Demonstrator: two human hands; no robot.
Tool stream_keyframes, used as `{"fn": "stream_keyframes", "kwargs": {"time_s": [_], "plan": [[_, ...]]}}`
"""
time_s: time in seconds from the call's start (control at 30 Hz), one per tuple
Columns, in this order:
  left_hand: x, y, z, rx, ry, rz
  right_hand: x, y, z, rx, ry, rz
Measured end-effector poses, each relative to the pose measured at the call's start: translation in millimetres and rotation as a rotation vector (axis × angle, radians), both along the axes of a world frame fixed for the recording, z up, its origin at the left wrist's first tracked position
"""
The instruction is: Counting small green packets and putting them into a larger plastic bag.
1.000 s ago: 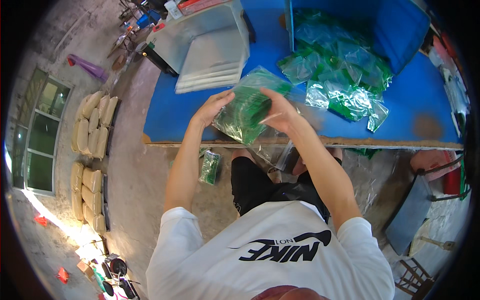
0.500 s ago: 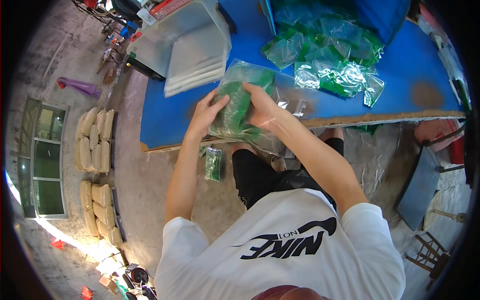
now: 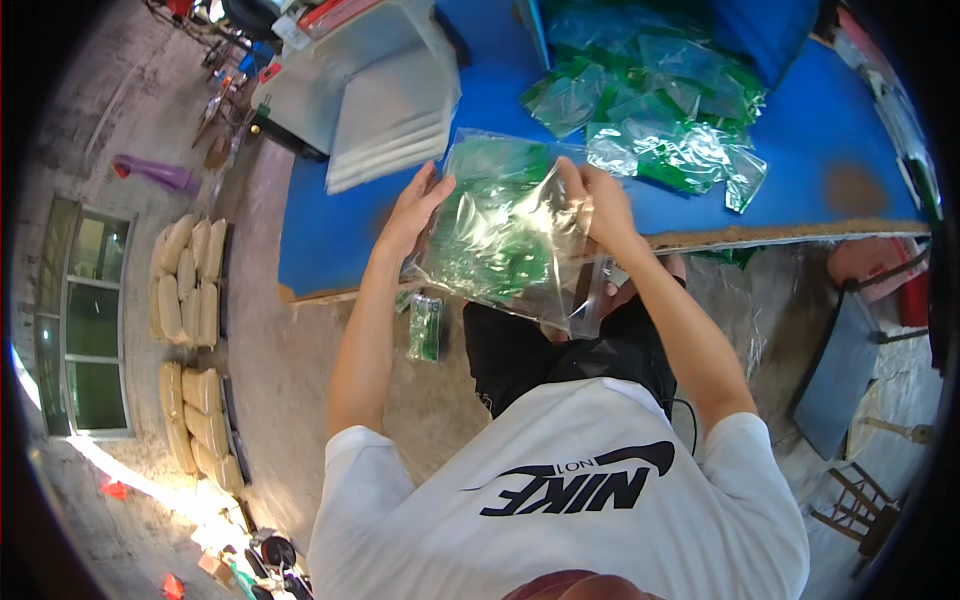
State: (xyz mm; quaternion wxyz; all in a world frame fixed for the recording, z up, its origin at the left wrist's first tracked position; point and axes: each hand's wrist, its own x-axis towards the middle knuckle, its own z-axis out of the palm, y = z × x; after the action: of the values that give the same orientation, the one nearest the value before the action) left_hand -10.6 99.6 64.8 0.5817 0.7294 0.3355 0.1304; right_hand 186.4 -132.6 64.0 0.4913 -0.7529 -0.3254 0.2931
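Observation:
A clear plastic bag point(image 3: 490, 235) with flat green contents is held at the table's front edge, its lower part hanging over the edge. My left hand point(image 3: 412, 212) grips the bag's left side, thumb in front, fingers partly hidden. At its right side my right hand point(image 3: 608, 205) pinches the film, with the bent fingers near the top corner. Loose transparent film without green behind it forms the bag's right end. Glare on the plastic hides what exactly the green contents are.
On the blue table point(image 3: 335, 245), a pile of green-filled clear packets point(image 3: 670, 130) lies at the back right. A whitish bin point(image 3: 400, 50) with stacked pale sheets or bags point(image 3: 390, 130) stands at the left. A small green packet point(image 3: 425, 328) lies on the floor below.
My right hand has moved right, from the green contents to the bag's right side. The bag is now spread flatter and wider, and my left hand has stayed by its left side.

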Motion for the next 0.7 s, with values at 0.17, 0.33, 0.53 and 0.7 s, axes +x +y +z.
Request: {"fn": "stream_keyframes", "kwargs": {"time_s": [0.17, 0.33, 0.53, 0.7], "plan": [[33, -8, 10, -0.241, 0.01, -0.052, -12, 57, -26, 0.02, -0.506, 0.0], [39, -25, 23, -0.449, -0.047, -0.08, -27, 63, -33, 0.067, -0.607, -0.158], [-19, -31, 15, -0.263, -0.111, -0.078, 22, -2, -29, 0.268, -0.566, 0.023], [-52, -68, 24, -0.13, 0.039, -0.161, -19, -25, -57, 0.105, -1.082, 0.745]]}}
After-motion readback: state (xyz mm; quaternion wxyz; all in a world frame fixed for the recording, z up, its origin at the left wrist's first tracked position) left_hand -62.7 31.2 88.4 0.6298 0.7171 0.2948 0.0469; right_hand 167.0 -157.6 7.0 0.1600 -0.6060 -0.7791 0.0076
